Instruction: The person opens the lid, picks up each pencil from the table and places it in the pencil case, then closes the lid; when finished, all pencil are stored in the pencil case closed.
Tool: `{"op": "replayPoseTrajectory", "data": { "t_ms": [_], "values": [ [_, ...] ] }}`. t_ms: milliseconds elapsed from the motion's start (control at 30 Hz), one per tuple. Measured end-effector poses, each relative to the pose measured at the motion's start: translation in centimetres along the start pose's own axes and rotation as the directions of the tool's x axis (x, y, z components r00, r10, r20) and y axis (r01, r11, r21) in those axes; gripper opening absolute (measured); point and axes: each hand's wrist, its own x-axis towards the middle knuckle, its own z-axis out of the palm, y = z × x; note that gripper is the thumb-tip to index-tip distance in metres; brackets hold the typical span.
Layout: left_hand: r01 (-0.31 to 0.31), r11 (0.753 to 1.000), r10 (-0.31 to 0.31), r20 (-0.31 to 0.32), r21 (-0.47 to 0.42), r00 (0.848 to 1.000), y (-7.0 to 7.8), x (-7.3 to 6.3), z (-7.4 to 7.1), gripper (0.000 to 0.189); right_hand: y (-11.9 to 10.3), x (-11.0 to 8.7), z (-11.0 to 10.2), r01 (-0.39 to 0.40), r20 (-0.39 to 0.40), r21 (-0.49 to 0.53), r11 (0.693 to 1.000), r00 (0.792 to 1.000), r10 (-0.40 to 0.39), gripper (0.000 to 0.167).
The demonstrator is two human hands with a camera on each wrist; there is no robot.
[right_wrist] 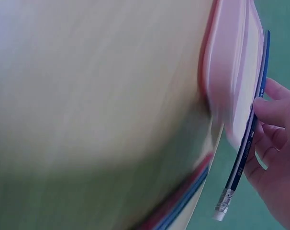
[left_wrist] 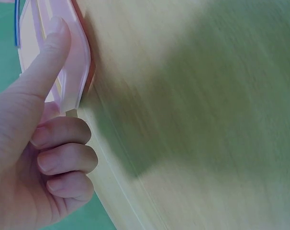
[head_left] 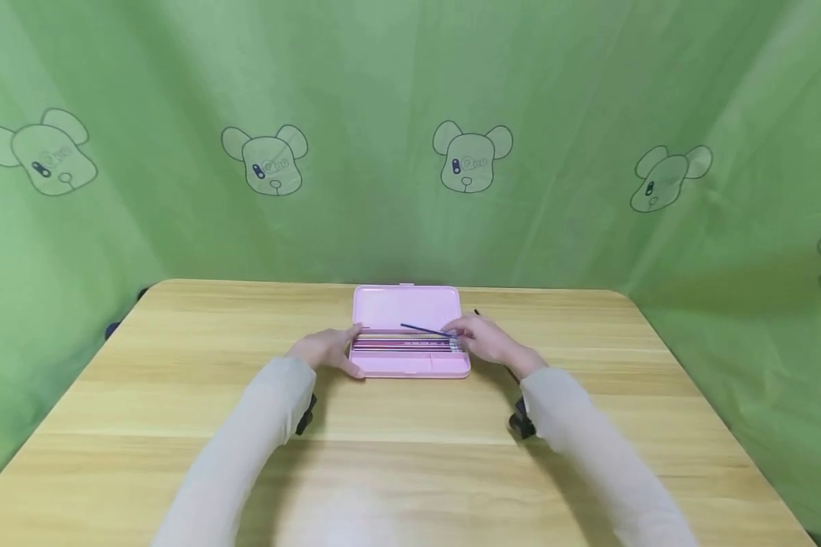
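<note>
An open pink pencil case (head_left: 416, 365) lies on the table, its lid (head_left: 406, 305) tipped back on the far side. Several pencils (head_left: 404, 345) lie lengthwise in its long compartment. At the case's left end my left hand (head_left: 324, 351) holds it, the thumb (left_wrist: 51, 52) over the near part and the lower fingers curled in the left wrist view. Over the right end, my right hand (head_left: 482, 338) pinches a dark blue pencil (right_wrist: 245, 143) between thumb and fingers. Its silvery eraser end points down in the right wrist view, and it slants above the case.
More pencils (right_wrist: 183, 196), red and blue, lie on the wooden table (head_left: 410, 471) beside the right hand, blurred in that wrist view. A green curtain (head_left: 369, 228) with printed bear heads hangs behind the table and along both sides.
</note>
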Motion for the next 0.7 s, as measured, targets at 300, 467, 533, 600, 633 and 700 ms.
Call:
{"op": "replayPoseTrajectory", "data": {
  "t_ms": [300,467,533,600,633,700],
  "values": [
    [0.014,1.000,-0.014,-0.007,-0.009,1.000,0.2,0.1,0.1,0.106,-2.9,2.3,2.1,0.083,0.089,-0.038,0.996,0.993,-0.079,0.025],
    [0.017,1.000,-0.017,-0.012,-0.012,1.000,0.2,0.0,-0.1,0.105,-3.6,3.1,2.5,0.081,0.103,-0.024,0.996,0.992,-0.078,0.026],
    [0.016,1.000,-0.016,-0.009,-0.010,1.000,0.2,-0.1,-0.1,0.105,-3.7,3.4,2.7,0.075,0.116,-0.014,0.997,0.991,-0.073,0.027],
    [0.014,1.000,-0.014,-0.010,-0.006,1.000,0.0,-0.1,-0.1,0.105,-3.8,3.6,2.9,0.077,0.131,-0.008,0.997,0.989,-0.075,0.028],
    [0.014,1.000,-0.014,-0.010,-0.006,1.000,0.0,0.0,-0.1,0.105,-3.8,3.7,2.9,0.072,0.140,-0.007,0.997,0.988,-0.070,0.028],
    [0.011,1.000,-0.011,-0.009,-0.006,1.000,0.0,0.1,0.0,0.106,-3.7,3.8,3.1,0.058,0.157,-0.003,0.998,0.986,-0.056,0.029]
  ]
}}
